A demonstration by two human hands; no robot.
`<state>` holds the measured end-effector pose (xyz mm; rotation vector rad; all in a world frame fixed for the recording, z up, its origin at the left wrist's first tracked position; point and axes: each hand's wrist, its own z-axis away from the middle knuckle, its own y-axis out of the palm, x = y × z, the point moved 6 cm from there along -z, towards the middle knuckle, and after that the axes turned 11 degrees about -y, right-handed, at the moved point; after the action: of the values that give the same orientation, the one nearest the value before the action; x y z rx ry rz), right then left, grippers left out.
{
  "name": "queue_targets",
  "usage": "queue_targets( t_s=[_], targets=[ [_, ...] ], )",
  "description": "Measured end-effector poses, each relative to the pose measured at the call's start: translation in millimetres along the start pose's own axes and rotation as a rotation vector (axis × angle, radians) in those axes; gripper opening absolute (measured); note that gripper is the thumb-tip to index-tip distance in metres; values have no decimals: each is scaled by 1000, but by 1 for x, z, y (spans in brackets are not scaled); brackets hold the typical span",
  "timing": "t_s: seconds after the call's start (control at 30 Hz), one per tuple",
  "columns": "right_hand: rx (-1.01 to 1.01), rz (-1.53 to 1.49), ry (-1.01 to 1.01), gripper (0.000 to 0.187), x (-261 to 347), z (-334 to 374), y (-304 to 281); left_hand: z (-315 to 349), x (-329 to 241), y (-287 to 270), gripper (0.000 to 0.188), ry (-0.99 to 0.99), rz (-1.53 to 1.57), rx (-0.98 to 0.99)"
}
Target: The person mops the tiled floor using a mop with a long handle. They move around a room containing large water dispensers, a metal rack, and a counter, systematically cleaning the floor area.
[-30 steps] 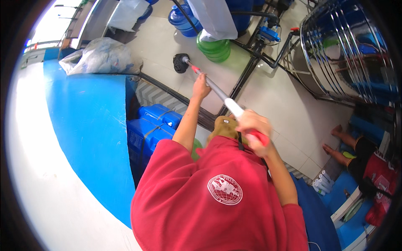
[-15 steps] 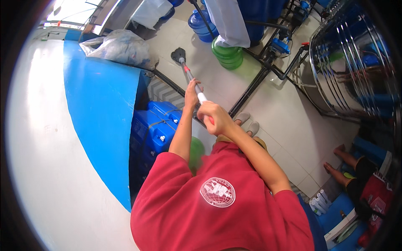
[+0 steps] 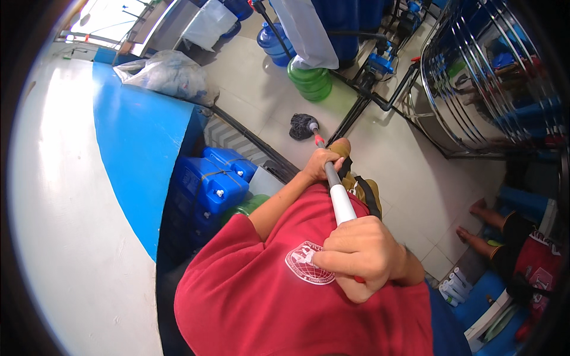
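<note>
A mop with a dark grey string head (image 3: 301, 127) rests on the pale tiled floor (image 3: 255, 89). Its handle (image 3: 342, 203) is grey, white and red, and slants back toward my chest. Partway down the pole, my left hand (image 3: 322, 165) is closed around the grey section. At the top end, my right hand (image 3: 361, 254) grips the handle close to my red shirt (image 3: 249, 296), hiding most of the red tip. The mop head lies just beyond my feet, left of the black floor pipes (image 3: 354, 116).
Blue jerrycans (image 3: 222, 190) stand at the left beside a blue-and-white counter (image 3: 136, 166). Ahead are a green bottle (image 3: 312, 80), a blue water bottle (image 3: 275, 44) and a clear plastic bag (image 3: 169, 77). A shiny steel tank (image 3: 457, 107) stands right. Another person (image 3: 516, 255) sits at lower right.
The mop head has come back across the floor, nearer to my feet and rightward. Both hands have moved with the handle, the right one back against my chest.
</note>
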<state>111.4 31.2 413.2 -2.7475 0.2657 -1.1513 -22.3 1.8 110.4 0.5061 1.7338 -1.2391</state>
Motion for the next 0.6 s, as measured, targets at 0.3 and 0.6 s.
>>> queue_targets(
  t_s=[0.3,0.6],
  targets=[
    [-193,103,-68,15,-4,24,-17,-25,-4,7,30,148,-2,227],
    [-239,8,-220,9,6,-3,-25,-41,6,-40,27,121,-32,149]
  ],
)
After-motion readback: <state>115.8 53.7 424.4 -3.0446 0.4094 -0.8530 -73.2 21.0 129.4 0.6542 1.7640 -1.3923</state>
